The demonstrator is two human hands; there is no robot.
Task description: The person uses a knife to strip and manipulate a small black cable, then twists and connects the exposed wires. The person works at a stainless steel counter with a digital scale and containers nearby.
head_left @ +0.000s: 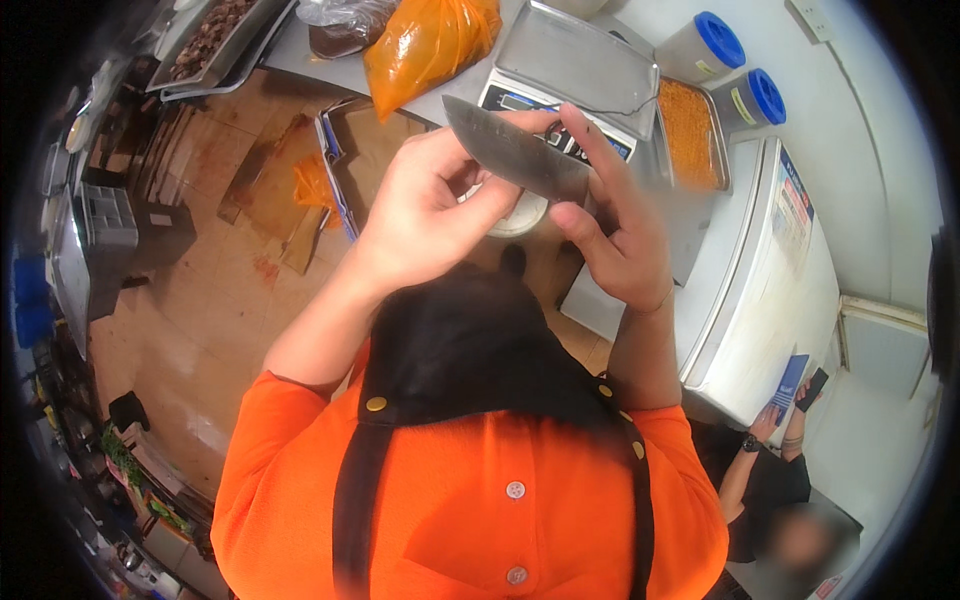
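A wide knife (515, 150) with a dark steel blade is in front of my chest, its tip pointing up and to the left. My right hand (620, 225) holds it at the heel end, and the handle is hidden. Behind the blade, my left hand (430, 195) is curled, its thumb bent toward the lower edge. The blade covers its fingertips, so whatever they grip is out of sight. Under the hands shows part of a round white container (522, 217). Just beyond them, a digital scale (500, 97) carries a metal tray (575, 65).
An orange-filled plastic bag (430, 50) lies beside the scale. A tray of orange crumbs (690, 135) and two blue-lidded tubs (765, 97) are at right, near a white freezer (770, 270). An open carton (365, 150) sits left. Another person (770, 485) is at lower right.
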